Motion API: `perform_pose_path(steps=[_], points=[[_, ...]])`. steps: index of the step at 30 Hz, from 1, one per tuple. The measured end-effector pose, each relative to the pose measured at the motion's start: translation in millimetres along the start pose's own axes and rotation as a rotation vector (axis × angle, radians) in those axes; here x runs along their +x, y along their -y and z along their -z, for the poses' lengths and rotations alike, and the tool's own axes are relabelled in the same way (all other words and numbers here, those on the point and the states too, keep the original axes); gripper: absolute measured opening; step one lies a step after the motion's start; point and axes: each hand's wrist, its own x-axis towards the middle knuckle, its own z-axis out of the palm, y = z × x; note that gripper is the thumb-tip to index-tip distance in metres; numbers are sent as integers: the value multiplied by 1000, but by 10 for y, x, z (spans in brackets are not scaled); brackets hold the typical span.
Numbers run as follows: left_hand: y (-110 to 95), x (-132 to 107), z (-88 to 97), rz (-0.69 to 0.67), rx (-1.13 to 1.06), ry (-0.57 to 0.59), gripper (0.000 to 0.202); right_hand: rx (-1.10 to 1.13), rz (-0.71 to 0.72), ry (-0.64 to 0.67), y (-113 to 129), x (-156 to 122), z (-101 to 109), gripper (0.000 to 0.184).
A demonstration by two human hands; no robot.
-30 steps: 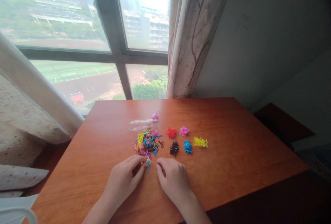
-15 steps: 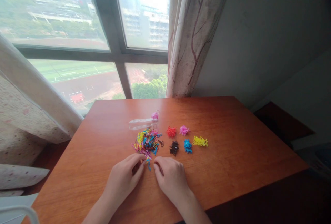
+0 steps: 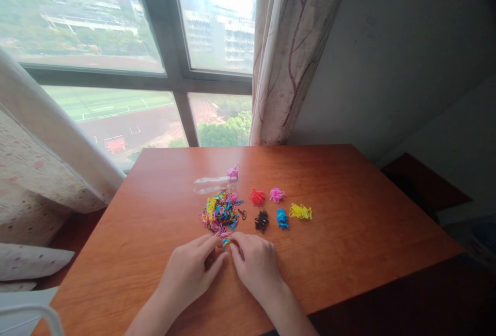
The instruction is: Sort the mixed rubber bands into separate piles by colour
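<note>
A mixed pile of small coloured rubber bands (image 3: 221, 211) lies on the table in front of my hands. At the pile's near edge are a few pink, blue and yellow bands (image 3: 226, 243), between my two hands. My left hand (image 3: 194, 268) rests on their left, thumb and forefinger apart, the forefinger tip beside the bands. From the right, my right hand (image 3: 256, 258) has its thumb and forefinger pinched at the yellow and blue bands. Exactly which band its fingertips hold is too small to make out.
To the right sit single-colour heaps: red (image 3: 257, 197), pink (image 3: 277, 195), black (image 3: 261, 221), blue (image 3: 282, 219) and yellow (image 3: 301, 212). One dark band (image 3: 242, 214) lies beside the pile. Behind it is a clear plastic container (image 3: 213, 185) with a pink top (image 3: 233, 171). A window stands beyond the table (image 3: 349, 222).
My left thumb and forefinger have parted and moved slightly right. My right fingertips have come in to the small bands at the pile's near edge. The sorted heaps are unchanged.
</note>
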Motion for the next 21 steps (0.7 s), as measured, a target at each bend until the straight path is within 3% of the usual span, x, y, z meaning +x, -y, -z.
perform_pose_path(steps=[9,21], points=[[1,11,3,5,-29,25,14,-8,3,9,26,86,-13,14],[57,-12,27,3,-48,-58,17,8,25,-14,58,164,16,14]])
